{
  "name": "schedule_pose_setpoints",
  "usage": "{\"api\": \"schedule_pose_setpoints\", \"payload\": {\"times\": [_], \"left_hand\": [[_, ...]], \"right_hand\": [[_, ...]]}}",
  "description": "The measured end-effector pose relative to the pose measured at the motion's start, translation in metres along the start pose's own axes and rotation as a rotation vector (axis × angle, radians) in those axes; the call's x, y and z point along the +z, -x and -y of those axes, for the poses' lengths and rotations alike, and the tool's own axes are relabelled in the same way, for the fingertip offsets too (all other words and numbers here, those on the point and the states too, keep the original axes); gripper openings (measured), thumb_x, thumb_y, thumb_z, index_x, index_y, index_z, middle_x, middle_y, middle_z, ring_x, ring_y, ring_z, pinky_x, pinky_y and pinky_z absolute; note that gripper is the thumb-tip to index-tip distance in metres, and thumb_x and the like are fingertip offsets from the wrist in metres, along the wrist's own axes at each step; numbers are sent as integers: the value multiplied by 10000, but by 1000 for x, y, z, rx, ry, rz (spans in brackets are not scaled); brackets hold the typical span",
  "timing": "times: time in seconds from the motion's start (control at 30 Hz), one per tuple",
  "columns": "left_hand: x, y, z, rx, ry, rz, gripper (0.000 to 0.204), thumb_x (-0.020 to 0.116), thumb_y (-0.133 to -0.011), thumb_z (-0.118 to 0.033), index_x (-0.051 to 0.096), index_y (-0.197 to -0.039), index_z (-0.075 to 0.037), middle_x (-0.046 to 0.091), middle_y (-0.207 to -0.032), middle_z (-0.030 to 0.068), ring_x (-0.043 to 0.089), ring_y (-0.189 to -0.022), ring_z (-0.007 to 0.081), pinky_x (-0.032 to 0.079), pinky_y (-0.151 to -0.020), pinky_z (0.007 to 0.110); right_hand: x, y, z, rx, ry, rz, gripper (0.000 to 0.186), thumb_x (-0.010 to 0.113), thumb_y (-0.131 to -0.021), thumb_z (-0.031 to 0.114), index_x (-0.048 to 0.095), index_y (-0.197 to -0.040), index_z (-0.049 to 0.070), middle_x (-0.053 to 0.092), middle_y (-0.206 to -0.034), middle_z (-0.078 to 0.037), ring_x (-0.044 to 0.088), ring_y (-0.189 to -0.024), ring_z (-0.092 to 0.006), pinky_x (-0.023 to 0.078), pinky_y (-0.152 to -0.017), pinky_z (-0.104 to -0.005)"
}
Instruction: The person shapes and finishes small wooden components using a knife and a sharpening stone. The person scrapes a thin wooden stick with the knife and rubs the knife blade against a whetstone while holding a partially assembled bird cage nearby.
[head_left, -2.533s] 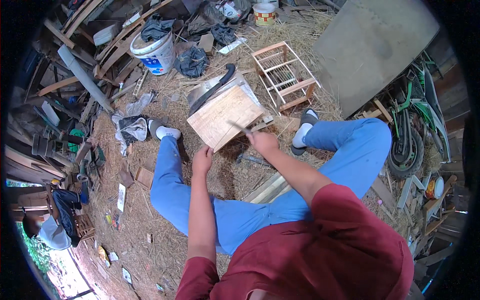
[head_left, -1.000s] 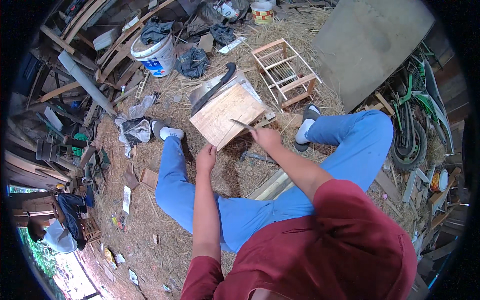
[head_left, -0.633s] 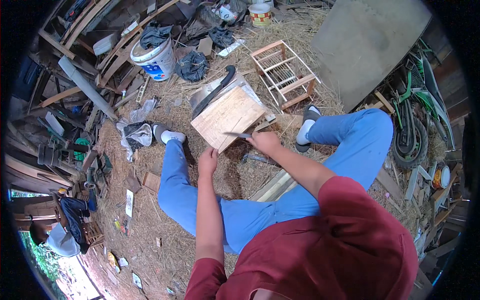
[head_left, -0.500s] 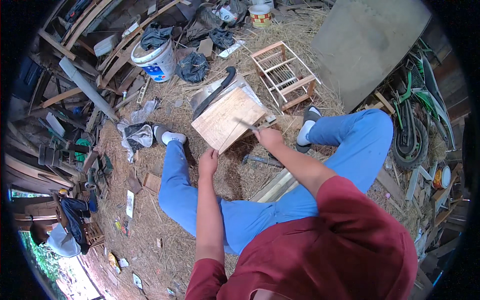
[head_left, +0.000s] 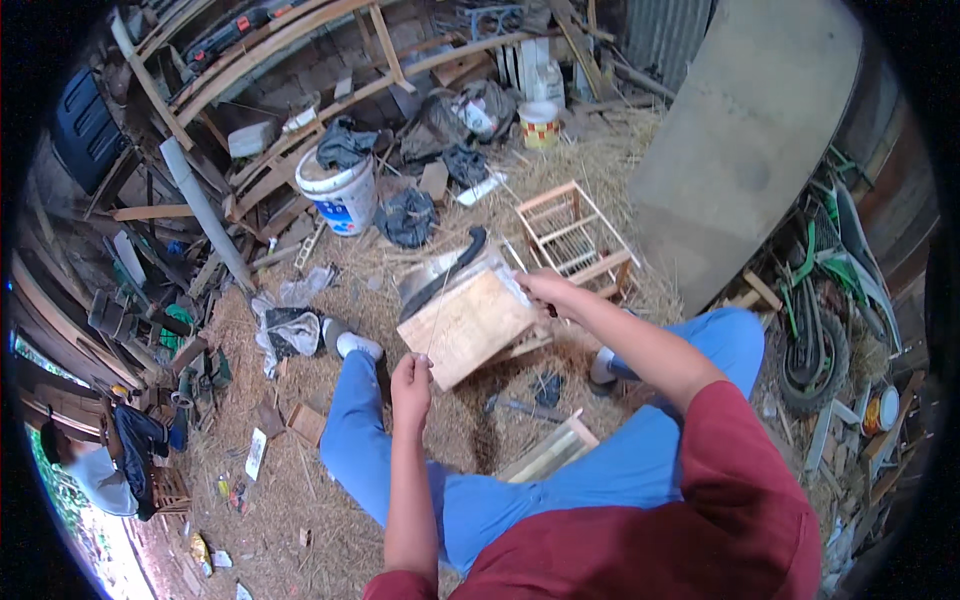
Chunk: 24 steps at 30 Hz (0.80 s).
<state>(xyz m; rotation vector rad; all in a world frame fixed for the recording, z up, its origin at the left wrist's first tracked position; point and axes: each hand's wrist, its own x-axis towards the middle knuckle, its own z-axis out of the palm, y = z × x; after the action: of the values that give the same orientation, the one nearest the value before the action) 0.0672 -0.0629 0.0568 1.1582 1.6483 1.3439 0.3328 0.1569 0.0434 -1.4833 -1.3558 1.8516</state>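
My left hand (head_left: 410, 388) is closed in a pinch near the lower left corner of a pale wooden board (head_left: 470, 325). A very thin stick seems to be in its fingertips, faint against the board. My right hand (head_left: 548, 290) is closed at the board's right edge, gripping what looks like a knife (head_left: 516, 260); only a thin, blurred part shows. Behind the board lies a machete (head_left: 450, 272) with a black handle. Just beyond my right hand stands a small wooden cage frame (head_left: 548, 194) with thin bars.
A hammer-like tool (head_left: 530, 408) and wood pieces (head_left: 545, 450) lie between my legs. Farther off are a white bucket (head_left: 345, 200), black plastic bags (head_left: 405, 218) and a large leaning panel (head_left: 740, 140). A green motorbike (head_left: 815, 300) is at right; another person (head_left: 100, 480) sits at far left.
My right hand has moved forward and to the right, away from my left hand, with the knife. My left hand stays by the board's corner. The whole view has tilted up somewhat.
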Motion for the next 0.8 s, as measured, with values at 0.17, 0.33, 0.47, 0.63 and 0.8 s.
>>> {"api": "schedule_pose_setpoints", "payload": {"times": [0.17, 0.33, 0.47, 0.63, 0.8], "left_hand": [[29, 21, -115, -92, 308, 42, 219, 516, -1076, -231, 588, -931, -84, 442, -657, -78, 312, -534, 7, 222, -465, 220], [63, 20, -162, -72, 410, 111, 228, 537, -1075, -260, 589, -944, -81, 458, -666, -82, 303, -514, 1, 222, -446, 210], [80, 11, -177, -102, 453, 146, 225, 525, -1086, -258, 573, -962, -77, 417, -647, -88, 290, -514, 0, 210, -443, 211], [93, 0, -185, -125, 434, 172, 216, 520, -1088, -251, 566, -971, -76, 404, -640, -91, 285, -511, 1, 206, -443, 208], [103, -5, -193, -179, 438, 148, 201, 519, -1088, -238, 566, -979, -75, 417, -647, -87, 301, -512, 3, 219, -447, 203]], "right_hand": [[-19, 86, 148, -165, -271, 186, 272, 602, -1030, 343, 569, -991, 76, 364, -622, 71, 304, -458, -69, 252, -428, -269], [-33, 126, 198, -207, -527, 523, 194, 602, -1039, 286, 595, -1058, 92, 348, -638, 82, 309, -462, -39, 272, -424, -241], [-40, 143, 205, -317, -478, 488, 210, 613, -1034, 295, 605, -1080, 90, 349, -638, 96, 307, -459, -29, 275, -424, -234], [-39, 134, 204, -404, -545, 399, 154, 675, -1000, 226, 564, -1026, 122, 381, -628, 98, 337, -454, -23, 264, -406, -229], [-43, 119, 207, -435, -557, 446, 186, 696, -988, 231, 539, -1030, 142, 412, -643, 97, 346, -452, -18, 274, -412, -233]]}}
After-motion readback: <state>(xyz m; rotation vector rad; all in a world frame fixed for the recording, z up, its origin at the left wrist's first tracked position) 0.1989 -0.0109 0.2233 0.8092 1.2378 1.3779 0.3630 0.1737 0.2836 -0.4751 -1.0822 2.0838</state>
